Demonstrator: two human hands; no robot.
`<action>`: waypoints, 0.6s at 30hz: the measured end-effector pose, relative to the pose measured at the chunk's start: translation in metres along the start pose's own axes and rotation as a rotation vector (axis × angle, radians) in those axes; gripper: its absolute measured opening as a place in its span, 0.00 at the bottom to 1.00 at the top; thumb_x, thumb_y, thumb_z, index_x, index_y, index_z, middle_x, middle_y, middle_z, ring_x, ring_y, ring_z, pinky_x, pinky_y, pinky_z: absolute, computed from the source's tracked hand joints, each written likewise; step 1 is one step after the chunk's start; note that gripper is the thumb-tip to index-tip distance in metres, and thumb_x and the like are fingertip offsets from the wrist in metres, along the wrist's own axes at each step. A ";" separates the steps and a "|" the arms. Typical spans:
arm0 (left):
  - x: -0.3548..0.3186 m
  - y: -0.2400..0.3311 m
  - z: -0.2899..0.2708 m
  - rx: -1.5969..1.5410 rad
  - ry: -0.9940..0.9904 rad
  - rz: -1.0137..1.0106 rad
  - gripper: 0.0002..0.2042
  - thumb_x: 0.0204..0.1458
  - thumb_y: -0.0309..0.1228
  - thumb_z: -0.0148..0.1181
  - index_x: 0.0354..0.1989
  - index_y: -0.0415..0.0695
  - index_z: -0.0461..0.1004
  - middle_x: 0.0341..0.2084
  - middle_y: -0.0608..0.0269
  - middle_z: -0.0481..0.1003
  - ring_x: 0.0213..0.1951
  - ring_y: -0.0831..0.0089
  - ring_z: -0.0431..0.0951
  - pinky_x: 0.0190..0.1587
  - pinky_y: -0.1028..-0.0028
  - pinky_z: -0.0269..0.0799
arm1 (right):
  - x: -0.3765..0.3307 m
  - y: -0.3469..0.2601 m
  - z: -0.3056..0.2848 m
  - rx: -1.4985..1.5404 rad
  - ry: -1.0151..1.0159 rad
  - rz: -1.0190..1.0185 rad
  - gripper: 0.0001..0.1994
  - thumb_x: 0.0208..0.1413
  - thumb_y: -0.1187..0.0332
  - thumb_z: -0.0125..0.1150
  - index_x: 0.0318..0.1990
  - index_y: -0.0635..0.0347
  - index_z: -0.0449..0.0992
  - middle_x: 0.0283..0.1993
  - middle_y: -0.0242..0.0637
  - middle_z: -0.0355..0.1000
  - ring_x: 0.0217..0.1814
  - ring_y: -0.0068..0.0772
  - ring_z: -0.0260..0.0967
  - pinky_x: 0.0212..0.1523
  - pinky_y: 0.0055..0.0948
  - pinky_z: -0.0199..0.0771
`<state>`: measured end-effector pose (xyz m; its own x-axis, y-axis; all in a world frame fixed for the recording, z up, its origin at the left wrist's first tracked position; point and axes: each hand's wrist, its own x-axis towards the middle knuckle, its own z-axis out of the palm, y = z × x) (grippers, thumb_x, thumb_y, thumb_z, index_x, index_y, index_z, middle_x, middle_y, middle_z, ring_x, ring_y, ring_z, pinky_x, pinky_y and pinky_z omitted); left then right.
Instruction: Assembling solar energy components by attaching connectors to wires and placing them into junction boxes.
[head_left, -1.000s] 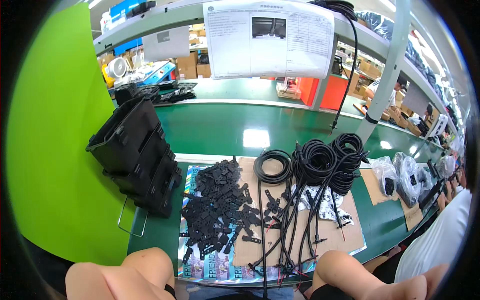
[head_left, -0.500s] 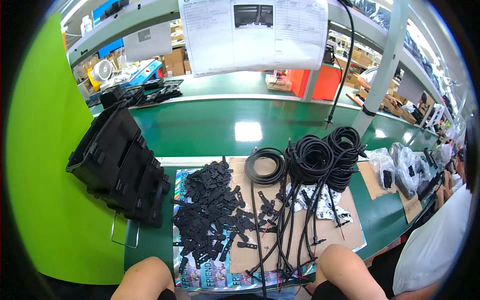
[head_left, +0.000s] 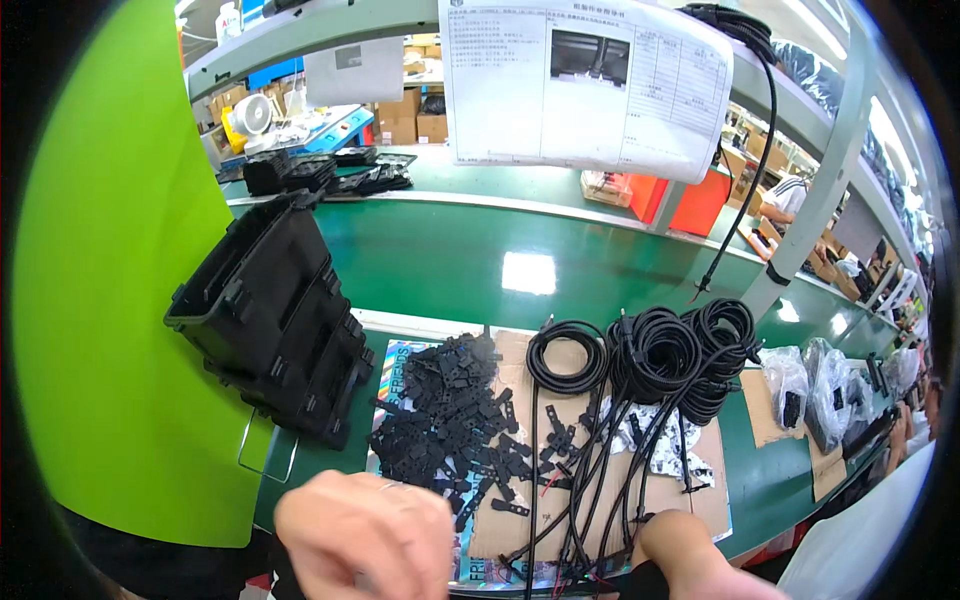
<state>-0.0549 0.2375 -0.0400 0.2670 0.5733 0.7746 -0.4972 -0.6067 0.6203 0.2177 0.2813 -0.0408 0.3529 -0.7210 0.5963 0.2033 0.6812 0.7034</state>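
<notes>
My left hand is in the lower left centre, above the table's near edge. Motion blurs it; its fingers look curled, and whether anything is in them does not show. Bent at the elbow, my right arm stands at the lower right near the cable ends, its hand out of view. Beyond my left hand lies a heap of small flat black plastic pieces. Coiled black cables rest right of the heap, their ends trailing toward me. A thinner black cable coil sits beside them.
Stacked black plastic bins stand at left by a green panel. Cardboard underlies the cables. Plastic-wrapped parts lie at right. A printed sheet hangs from the frame; a cable dangles nearby. Another person's white sleeve shows at right.
My view has shifted, moving the scene rightward in the picture. My left hand has come into view where only a bent left arm showed. My right arm stays bent, its forearm now blurred.
</notes>
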 end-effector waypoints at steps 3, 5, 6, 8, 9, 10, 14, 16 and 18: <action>0.003 -0.013 -0.012 0.069 -0.097 -0.194 0.03 0.49 0.17 0.63 0.31 0.33 0.77 0.28 0.49 0.81 0.29 0.63 0.81 0.31 0.67 0.73 | -0.026 0.016 0.008 0.032 0.074 0.092 0.14 0.65 0.58 0.49 0.26 0.48 0.65 0.23 0.16 0.59 0.25 0.13 0.59 0.50 0.27 0.60; 0.001 -0.018 -0.015 0.127 -0.098 -0.270 0.04 0.55 0.21 0.60 0.37 0.36 0.78 0.35 0.51 0.79 0.35 0.60 0.80 0.38 0.70 0.76 | -0.035 0.025 0.012 0.157 -0.103 0.208 0.14 0.65 0.58 0.48 0.26 0.48 0.66 0.21 0.17 0.59 0.22 0.16 0.59 0.51 0.27 0.58; 0.001 -0.023 -0.017 0.113 -0.095 -0.289 0.06 0.50 0.17 0.64 0.36 0.37 0.77 0.34 0.55 0.79 0.35 0.67 0.80 0.38 0.73 0.75 | -0.037 0.027 0.015 0.161 -0.182 0.245 0.14 0.65 0.58 0.49 0.26 0.49 0.67 0.21 0.18 0.61 0.22 0.17 0.61 0.49 0.28 0.60; 0.000 -0.031 -0.017 0.181 -0.078 -0.299 0.05 0.51 0.18 0.63 0.36 0.37 0.77 0.34 0.57 0.79 0.34 0.68 0.79 0.38 0.73 0.74 | -0.035 0.032 0.018 0.176 -0.341 0.333 0.13 0.64 0.60 0.51 0.27 0.51 0.70 0.21 0.21 0.65 0.21 0.20 0.64 0.44 0.29 0.65; 0.001 -0.036 -0.016 0.204 -0.075 -0.319 0.04 0.52 0.19 0.63 0.36 0.38 0.77 0.34 0.57 0.79 0.34 0.69 0.79 0.37 0.73 0.74 | -0.034 0.034 0.019 0.234 -0.513 0.376 0.11 0.63 0.61 0.52 0.29 0.53 0.71 0.21 0.23 0.67 0.21 0.21 0.66 0.40 0.29 0.66; 0.001 -0.038 -0.016 0.275 -0.058 -0.365 0.04 0.53 0.20 0.63 0.35 0.39 0.77 0.33 0.59 0.78 0.33 0.70 0.77 0.36 0.73 0.73 | -0.029 0.037 0.018 0.293 -0.683 0.416 0.10 0.62 0.62 0.53 0.30 0.54 0.72 0.22 0.26 0.69 0.22 0.23 0.67 0.36 0.29 0.67; 0.005 -0.050 -0.013 0.418 -0.075 -0.411 0.07 0.49 0.19 0.66 0.36 0.38 0.77 0.36 0.56 0.79 0.39 0.67 0.80 0.41 0.71 0.75 | -0.031 0.037 0.020 0.395 -1.036 0.686 0.17 0.49 0.60 0.71 0.41 0.60 0.78 0.25 0.31 0.70 0.23 0.27 0.69 0.28 0.28 0.70; 0.005 -0.054 -0.012 0.412 -0.093 -0.447 0.08 0.50 0.19 0.65 0.38 0.38 0.76 0.38 0.57 0.78 0.39 0.67 0.79 0.41 0.71 0.75 | -0.042 0.034 0.022 0.440 -1.132 0.687 0.15 0.41 0.62 0.70 0.35 0.62 0.81 0.20 0.26 0.69 0.22 0.27 0.68 0.31 0.27 0.71; 0.004 -0.058 -0.012 0.399 -0.140 -0.489 0.10 0.49 0.19 0.64 0.41 0.38 0.74 0.38 0.57 0.76 0.38 0.66 0.78 0.40 0.70 0.74 | -0.051 0.029 0.025 0.493 -1.201 0.686 0.15 0.45 0.65 0.66 0.40 0.62 0.80 0.24 0.27 0.68 0.25 0.25 0.67 0.33 0.25 0.69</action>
<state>-0.0350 0.2817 -0.0740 0.5031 0.7749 0.3825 0.0476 -0.4668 0.8831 0.1831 0.3352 -0.0411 -0.7557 -0.1195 0.6439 -0.0999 0.9927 0.0671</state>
